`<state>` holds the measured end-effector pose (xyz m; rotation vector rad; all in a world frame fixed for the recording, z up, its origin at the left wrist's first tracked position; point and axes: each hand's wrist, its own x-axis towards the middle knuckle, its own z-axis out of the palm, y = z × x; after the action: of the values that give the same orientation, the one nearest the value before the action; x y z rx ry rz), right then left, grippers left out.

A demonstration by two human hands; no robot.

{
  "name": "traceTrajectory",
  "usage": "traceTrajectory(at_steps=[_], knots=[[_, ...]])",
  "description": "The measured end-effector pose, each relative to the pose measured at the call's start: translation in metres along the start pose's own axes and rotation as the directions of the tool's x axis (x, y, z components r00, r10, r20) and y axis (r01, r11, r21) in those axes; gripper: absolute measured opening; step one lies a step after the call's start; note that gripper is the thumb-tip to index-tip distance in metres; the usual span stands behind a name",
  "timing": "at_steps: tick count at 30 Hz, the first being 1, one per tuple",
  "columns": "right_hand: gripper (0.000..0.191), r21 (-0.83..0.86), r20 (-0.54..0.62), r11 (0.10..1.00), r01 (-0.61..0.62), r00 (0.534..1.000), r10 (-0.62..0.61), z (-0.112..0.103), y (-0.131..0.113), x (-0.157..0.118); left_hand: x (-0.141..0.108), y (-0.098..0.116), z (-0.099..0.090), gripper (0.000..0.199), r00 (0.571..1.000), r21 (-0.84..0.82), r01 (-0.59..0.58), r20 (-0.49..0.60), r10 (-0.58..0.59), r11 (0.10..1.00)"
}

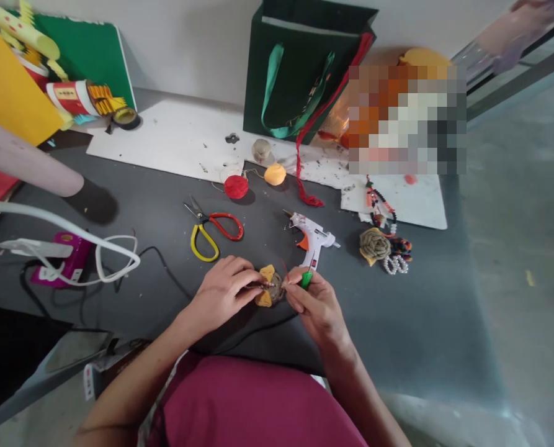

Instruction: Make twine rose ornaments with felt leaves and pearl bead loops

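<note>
Between my hands, low over the table, is a small flower ornament (275,289) of coiled olive-brown cord with yellow felt-like pieces. My left hand (227,288) pinches it from the left, its fingertips covering part of the middle. My right hand (317,304) is closed, thumb and index fingertip together at the ornament's right edge. A green-handled thin tool (307,279) pokes up from those fingers; its exact kind is unclear. A fine red strand rises near the right fingertips. Just beyond lies a white glue gun (314,239) with an orange trigger.
Scissors (206,226) with red and yellow handles lie to the left. Farther back are a red yarn ball (236,187), a yellow one (275,174) and a dark green bag (299,74). A finished-looking cord flower (374,246) lies right; a purple power strip (65,261) with cables, left.
</note>
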<state>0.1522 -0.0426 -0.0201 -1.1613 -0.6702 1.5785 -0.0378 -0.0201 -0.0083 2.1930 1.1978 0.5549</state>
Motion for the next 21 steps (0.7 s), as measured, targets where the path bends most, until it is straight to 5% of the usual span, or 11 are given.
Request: traceTrajectory(at_steps=[8,16,21], knots=[[0.014,0.036,0.011,0.999,-0.021,1.000,0.020,0.001,-0.003,0.000,0.007,-0.002,0.014,0.011,0.999,-0.044,-0.013,-0.037,0.012,0.999],[0.012,0.146,0.023,0.989,-0.030,0.999,0.027,-0.005,-0.010,0.005,0.001,-0.004,-0.005,0.005,0.969,-0.294,0.248,0.080,-0.235,0.923],[0.013,0.159,0.013,0.986,-0.038,0.999,0.036,0.002,-0.008,0.007,-0.001,-0.002,-0.006,0.012,0.954,-0.363,0.299,0.133,-0.269,0.883]])
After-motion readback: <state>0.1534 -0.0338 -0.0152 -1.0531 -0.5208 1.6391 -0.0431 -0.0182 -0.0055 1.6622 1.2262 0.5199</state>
